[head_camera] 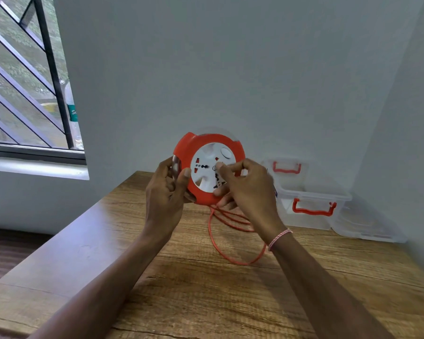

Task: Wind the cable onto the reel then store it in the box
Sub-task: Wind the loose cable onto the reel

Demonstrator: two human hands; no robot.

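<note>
Reel (pixel 207 167): round orange-and-white plastic

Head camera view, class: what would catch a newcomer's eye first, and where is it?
The orange-and-white cable reel stands out, held up at centre between the left hand and right hand. Below it, loose orange cable loops on the wooden table. A clear storage box with orange handles sits at right by the wall.
</note>
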